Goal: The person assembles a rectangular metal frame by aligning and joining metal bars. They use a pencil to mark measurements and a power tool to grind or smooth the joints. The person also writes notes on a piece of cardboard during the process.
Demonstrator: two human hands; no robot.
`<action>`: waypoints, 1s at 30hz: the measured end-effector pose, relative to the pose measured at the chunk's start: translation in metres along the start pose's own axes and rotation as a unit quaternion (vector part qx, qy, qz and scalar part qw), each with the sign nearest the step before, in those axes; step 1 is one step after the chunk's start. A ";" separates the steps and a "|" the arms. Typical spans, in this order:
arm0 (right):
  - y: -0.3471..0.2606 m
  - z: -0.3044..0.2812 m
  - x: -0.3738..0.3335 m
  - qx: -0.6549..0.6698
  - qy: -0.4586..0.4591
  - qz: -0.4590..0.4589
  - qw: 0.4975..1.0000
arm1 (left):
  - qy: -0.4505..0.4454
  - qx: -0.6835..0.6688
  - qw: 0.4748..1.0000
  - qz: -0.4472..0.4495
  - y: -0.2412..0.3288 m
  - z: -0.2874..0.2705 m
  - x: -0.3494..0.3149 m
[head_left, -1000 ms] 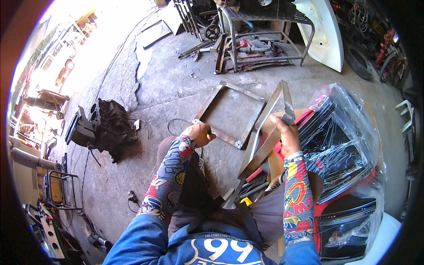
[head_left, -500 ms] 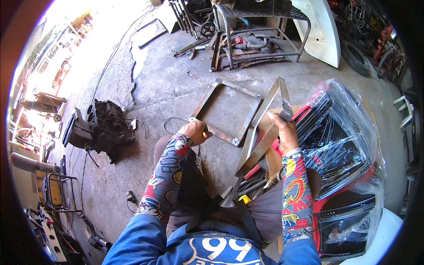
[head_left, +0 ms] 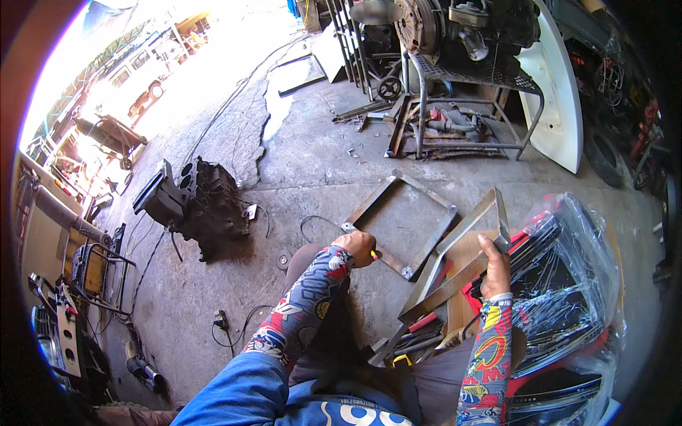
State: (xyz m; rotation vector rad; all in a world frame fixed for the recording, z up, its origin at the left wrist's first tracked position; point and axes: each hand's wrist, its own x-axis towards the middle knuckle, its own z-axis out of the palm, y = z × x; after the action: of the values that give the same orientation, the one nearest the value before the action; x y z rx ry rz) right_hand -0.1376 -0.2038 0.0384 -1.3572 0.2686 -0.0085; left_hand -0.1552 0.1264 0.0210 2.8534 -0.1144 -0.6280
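Note:
A square frame of metal bars [head_left: 403,186] lies flat on the concrete floor in front of me. My left hand [head_left: 355,248] is closed at its near left corner, around a small thin thing with a yellow and red end [head_left: 374,254]; the rest of that thing is hidden in the fist. A second metal frame [head_left: 449,284] stands tilted to the right of the first one. My right hand [head_left: 495,270] grips its right side, thumb up along the bar. Below it lie several hand tools [head_left: 419,334] beside a piece of cardboard [head_left: 463,309].
A dark engine block [head_left: 209,206] sits on the floor at left, with cables [head_left: 231,330] nearby. Plastic-wrapped red and black panels [head_left: 561,284] lie close on my right. A metal stand [head_left: 472,71] carrying machine parts is at the back, beside a white panel [head_left: 558,106].
The view has swung up and to the left, showing more of the stand's load. Both hands keep about the same places on the frames.

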 end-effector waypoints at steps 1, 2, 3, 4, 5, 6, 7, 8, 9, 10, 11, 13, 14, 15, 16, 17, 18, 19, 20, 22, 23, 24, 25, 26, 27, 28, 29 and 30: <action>0.001 -0.001 0.001 0.013 -0.005 0.002 1.000 | 0.005 -0.002 1.000 0.000 0.000 -0.001 -0.001; 0.002 -0.002 0.001 0.020 -0.002 0.010 1.000 | 0.006 -0.006 1.000 -0.002 0.001 -0.002 -0.003; 0.003 -0.003 0.002 0.027 0.001 0.018 0.999 | 0.002 -0.008 1.000 -0.008 0.002 -0.003 -0.004; 0.004 -0.004 0.002 0.018 0.006 0.018 1.000 | 0.000 -0.012 1.000 -0.012 0.002 -0.004 -0.005; 0.005 -0.004 0.001 0.017 0.001 0.010 1.000 | 0.004 -0.013 1.000 -0.010 0.002 -0.004 -0.005; 0.006 -0.004 0.001 0.015 -0.003 0.001 1.000 | 0.003 -0.014 1.000 -0.012 0.003 -0.005 -0.005; 0.006 -0.004 0.000 0.010 -0.004 -0.007 1.000 | -0.003 -0.013 1.000 -0.018 0.003 -0.005 -0.005; 0.007 -0.003 -0.001 -0.001 -0.004 0.004 1.000 | 0.001 -0.015 1.000 -0.015 0.003 -0.005 -0.005; 0.006 -0.003 -0.002 -0.001 -0.011 0.000 1.000 | 0.000 -0.016 1.000 -0.017 0.003 -0.005 -0.005; 0.007 -0.001 -0.003 -0.006 -0.013 -0.003 1.000 | -0.002 -0.016 1.000 -0.022 0.003 -0.005 -0.005; 0.007 0.000 -0.004 -0.017 -0.012 -0.005 1.000 | 0.007 -0.017 1.000 -0.014 0.003 -0.004 -0.005; 0.006 0.002 -0.005 -0.011 -0.022 -0.015 1.000 | 0.016 -0.016 1.000 -0.011 0.003 -0.003 -0.006; 0.005 0.003 -0.006 -0.008 -0.021 -0.017 1.000 | 0.026 -0.020 0.999 -0.004 0.003 -0.003 -0.006; 0.005 0.004 -0.007 -0.004 -0.026 -0.024 0.999 | 0.029 -0.022 0.999 -0.003 0.003 -0.003 -0.006; 0.004 0.005 -0.008 -0.008 -0.018 -0.019 1.000 | 0.025 -0.023 0.999 -0.008 0.003 -0.003 -0.006; 0.004 0.006 -0.008 -0.011 -0.016 -0.018 1.000 | 0.026 -0.024 0.999 -0.004 0.003 -0.003 -0.006; 0.003 0.007 -0.008 -0.016 -0.011 -0.019 1.000 | 0.021 -0.023 1.000 -0.005 0.003 -0.003 -0.006; 0.003 0.008 -0.009 -0.012 -0.014 -0.020 1.000 | 0.013 -0.023 1.000 -0.012 0.002 -0.003 -0.005; 0.002 0.009 -0.010 -0.011 -0.014 -0.022 1.000 | 0.016 -0.023 1.000 -0.009 0.001 -0.003 -0.005; 0.001 0.011 -0.010 -0.005 -0.023 -0.028 0.999 | 0.011 -0.026 0.999 -0.014 0.000 -0.001 -0.003; 0.001 0.012 -0.010 -0.001 -0.030 -0.031 0.999 | 0.017 -0.021 1.000 -0.005 -0.002 0.000 -0.001; 0.001 0.012 -0.011 -0.006 -0.024 -0.028 0.999 | 0.013 -0.018 1.000 0.004 -0.003 0.000 0.001; 0.000 0.011 -0.011 -0.006 -0.033 -0.031 0.999 | -0.001 -0.012 1.000 0.009 -0.004 0.001 0.003; 0.001 0.011 -0.010 -0.016 -0.029 -0.023 0.999 | 0.004 0.008 1.000 0.026 -0.006 0.002 0.005; 0.001 0.011 -0.009 -0.036 -0.022 -0.021 0.999 | -0.008 0.020 0.999 0.029 -0.006 0.002 0.008; 0.002 0.010 -0.010 -0.024 -0.028 -0.022 0.999 | -0.002 0.015 1.000 0.021 -0.007 0.003 0.007; 0.003 0.010 -0.009 -0.027 -0.023 -0.026 0.999 | 0.012 0.016 0.999 0.038 -0.007 0.003 0.008; 0.004 0.009 -0.008 -0.013 -0.026 -0.016 0.999 | 0.006 0.002 0.999 0.033 -0.008 0.004 0.006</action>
State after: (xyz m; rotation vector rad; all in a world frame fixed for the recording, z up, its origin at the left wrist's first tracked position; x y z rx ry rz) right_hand -0.1444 -0.1929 0.0381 -1.3861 0.2028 0.0032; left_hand -0.1510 0.1326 0.0136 2.8431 -0.2067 -0.5967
